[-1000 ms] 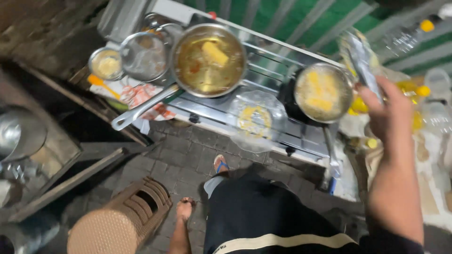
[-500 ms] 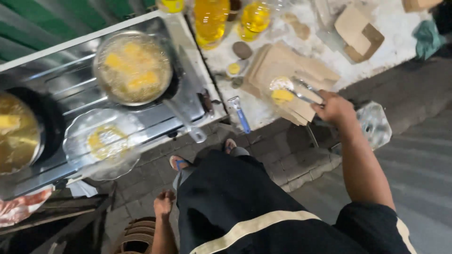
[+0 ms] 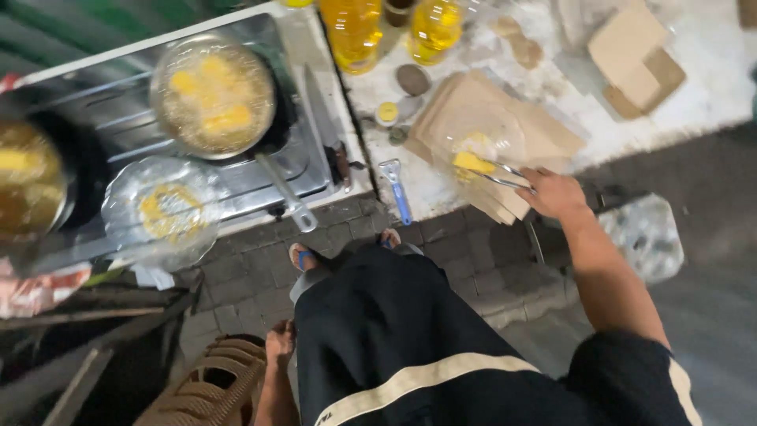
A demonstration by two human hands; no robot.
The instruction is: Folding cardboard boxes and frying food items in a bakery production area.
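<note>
Nearest, right hand (image 3: pixel 558 193) clenched on metal tongs (image 3: pixel 505 175), tips gripping a yellow fried piece (image 3: pixel 471 162) above the brown paper stack (image 3: pixel 489 130) on the counter. Left hand out of view. Farther left, frying pan (image 3: pixel 213 95) on stove; oil bottles (image 3: pixel 355 31) beyond.

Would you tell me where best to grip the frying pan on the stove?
Probably by the far end of its long handle, coming from the near, front edge of the stove. The handle juts out towards the person past the rim, well clear of the pan of frying yellow pieces.
</note>
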